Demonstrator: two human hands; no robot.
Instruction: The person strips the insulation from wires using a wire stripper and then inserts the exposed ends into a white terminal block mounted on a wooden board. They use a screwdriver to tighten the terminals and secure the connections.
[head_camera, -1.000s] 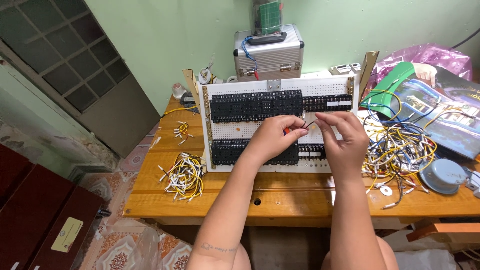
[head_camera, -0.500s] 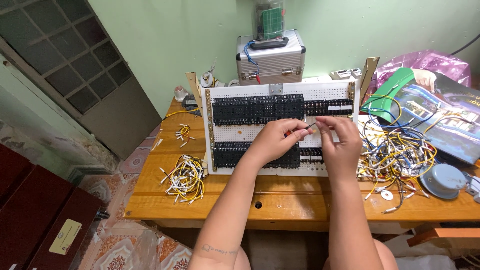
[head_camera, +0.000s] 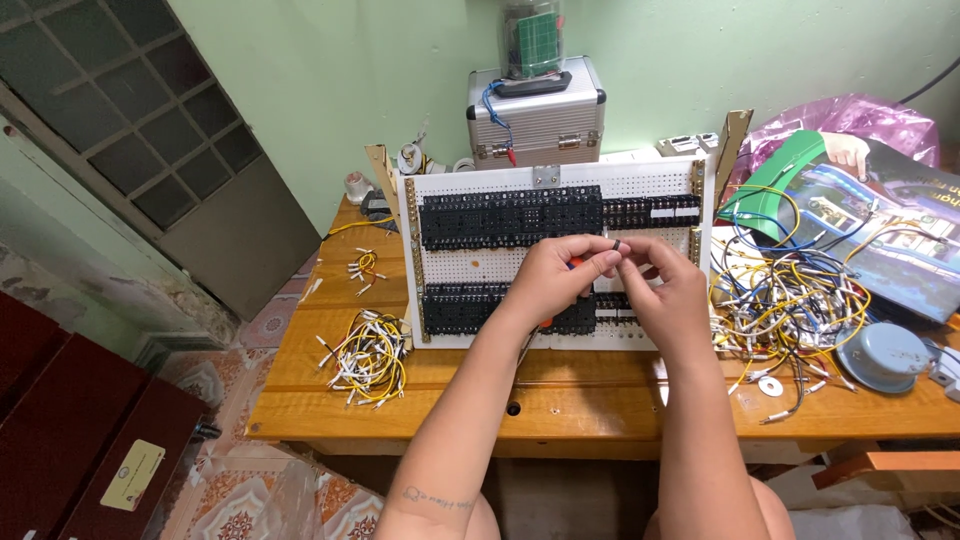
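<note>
A: what's going on here?
B: left hand (head_camera: 553, 275) and right hand (head_camera: 668, 290) are both pinching a small dark connector piece (head_camera: 614, 245) just in front of the white perforated board (head_camera: 555, 262). Probably seating it next, which needs careful lining up.

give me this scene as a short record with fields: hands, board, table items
left hand: left hand pinches a small dark part in front of the board
right hand: right hand meets it at the same part
board: white perforated board standing upright, with rows of black terminal blocks
table: wooden table
left of board: bundle of yellow and white wires
right of board: tangled pile of yellow, blue and white wires, round grey lid
behind board: silver metal case
</note>
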